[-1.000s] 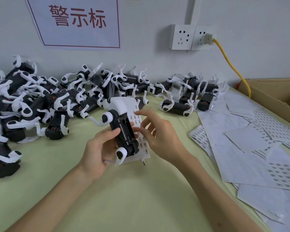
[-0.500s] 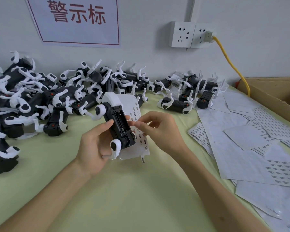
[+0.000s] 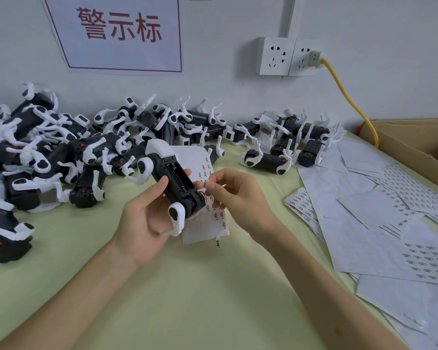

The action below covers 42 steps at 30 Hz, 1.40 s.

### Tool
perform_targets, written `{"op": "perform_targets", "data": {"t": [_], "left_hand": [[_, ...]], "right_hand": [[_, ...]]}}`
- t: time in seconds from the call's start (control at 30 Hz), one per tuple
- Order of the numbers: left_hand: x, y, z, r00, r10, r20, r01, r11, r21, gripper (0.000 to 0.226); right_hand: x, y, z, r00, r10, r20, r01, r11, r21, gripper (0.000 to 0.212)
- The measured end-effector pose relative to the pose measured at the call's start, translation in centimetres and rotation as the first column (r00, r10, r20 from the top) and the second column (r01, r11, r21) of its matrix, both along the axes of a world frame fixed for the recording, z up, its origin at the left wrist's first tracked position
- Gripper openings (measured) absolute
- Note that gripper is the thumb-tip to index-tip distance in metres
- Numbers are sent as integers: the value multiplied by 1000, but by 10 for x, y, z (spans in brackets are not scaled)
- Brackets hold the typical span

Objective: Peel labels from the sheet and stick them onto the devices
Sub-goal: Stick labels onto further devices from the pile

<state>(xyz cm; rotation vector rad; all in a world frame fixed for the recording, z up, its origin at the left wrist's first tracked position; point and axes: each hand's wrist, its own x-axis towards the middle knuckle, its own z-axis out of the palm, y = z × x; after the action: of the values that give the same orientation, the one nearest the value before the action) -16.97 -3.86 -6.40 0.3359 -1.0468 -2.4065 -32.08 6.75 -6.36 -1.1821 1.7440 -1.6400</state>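
A second ago the fingers of my right hand point(image 3: 238, 198) were spread over the label sheet point(image 3: 208, 231). Half a second ago they closed on one label there. Now the thumb and forefinger are pinched together on a small label point(image 3: 205, 184), which seems to be off the sheet and is carried just beside the right edge of the device point(image 3: 177, 183). My left hand point(image 3: 144, 223) has kept its grip, fingers curled round the black body, with the open battery compartment turned up toward me. It has also raised and tilted the device a little toward the label. The sheet lies flat on the green table point(image 3: 187, 299), partly under the device. I judge that the peeling step for this unit is finished and the sticking step begins. The label is tiny and I cannot tell which face is sticky, so I would bring it down slowly and press it flat. The pile of devices point(image 3: 61, 157) at the left waits behind.
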Motion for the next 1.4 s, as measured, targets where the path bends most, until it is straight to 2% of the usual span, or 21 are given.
{"op": "perform_targets", "data": {"t": [0.2, 0.4, 0.43, 0.53, 0.63, 0.67, 0.77, 0.8, 0.93, 1.0, 1.1, 1.23, 1.3, 1.33, 1.4], "left_hand": [[-2, -1, -6, 1000, 17, 26, -15, 999, -46, 34], [-2, -6, -5, 993, 107, 44, -102, 989, -106, 32], [-3, -7, -7, 991, 124, 57, -116, 984, -133, 33], [-2, -8, -7, 983, 155, 102, -129, 966, -225, 40], [-4, -10, -11, 981, 166, 97, -132, 948, -290, 83], [-5, -10, -12, 985, 159, 73, -129, 943, -307, 82], [-6, -11, -14, 991, 128, 35, -108, 929, -353, 38], [-6, -12, -15, 992, 116, 43, -91, 919, -383, 31], [-5, -14, -17, 992, -2, 127, 72, 828, -557, 48], [-5, -16, -20, 985, 9, 173, 82, 854, -514, 48], [-4, -16, -19, 977, 28, 209, 66, 902, -427, 28], [-5, -23, -19, 991, 18, 133, 13, 972, -234, 24], [0, -23, -11, 994, -89, 69, 98, 984, -147, 38], [2, -21, -7, 978, -209, 28, 210, 969, -127, 45], [5, -16, -2, 895, -430, -119, 410, 898, -161, 46]], "right_hand": [[3, 0, 0, 1000, -30, -8, 30, 999, -21, 16], [-1, 4, 6, 996, 21, 89, -15, 997, -74, 10], [0, 5, 5, 997, 40, 69, -36, 998, -48, 19], [5, 3, 2, 993, 112, 24, -112, 994, 10, 63], [11, 1, -4, 989, 144, -9, -144, 990, 4, 89], [13, 1, -5, 991, 129, -25, -129, 992, -7, 90], [14, -1, -6, 997, 70, -6, -71, 995, -72, 86], [14, -1, -4, 998, 53, 22, -50, 994, -102, 83], [9, -2, 1, 987, -27, 158, 57, 980, -189, 78], [4, 0, 3, 970, -83, 230, 132, 969, -210, 75], [-5, 2, 7, 931, -120, 345, 201, 957, -210, 74], [-11, 7, 12, 912, 6, 410, 115, 956, -269, 77], [-9, 8, 13, 927, 60, 370, 37, 968, -248, 76], [-7, 8, 12, 938, 78, 339, -3, 976, -217, 75], [-2, 6, 10, 956, 88, 280, -49, 988, -144, 71]]}}
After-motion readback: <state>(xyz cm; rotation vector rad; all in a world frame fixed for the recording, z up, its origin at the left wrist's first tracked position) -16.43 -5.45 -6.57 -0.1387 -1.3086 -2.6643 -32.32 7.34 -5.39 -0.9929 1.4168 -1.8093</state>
